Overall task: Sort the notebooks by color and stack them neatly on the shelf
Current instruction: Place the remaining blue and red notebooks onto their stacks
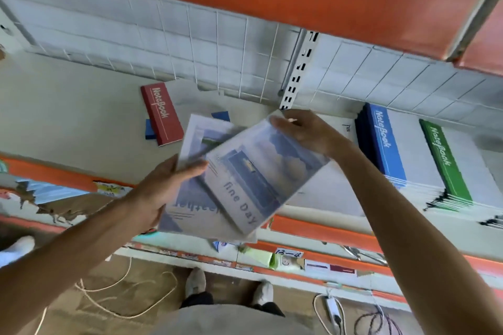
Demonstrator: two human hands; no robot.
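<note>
Two pale sky-print notebooks (245, 171) held fanned above the shelf (68, 117); red notebook (162, 113) lying behind, blue (385, 144) and green (446, 164) stacks right.

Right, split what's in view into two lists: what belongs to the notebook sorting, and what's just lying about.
Part of the job:
- "Fine Day" notebook, in right hand
- second pale notebook, in left hand
- red notebook on the shelf
- blue-spined stack
- green-spined stack

Lying about:
- cream cord on the floor
- white power adapter
- label strips on the shelf edge

Soft, even light; motion blur, perhaps wide-angle bending at edges.
</note>
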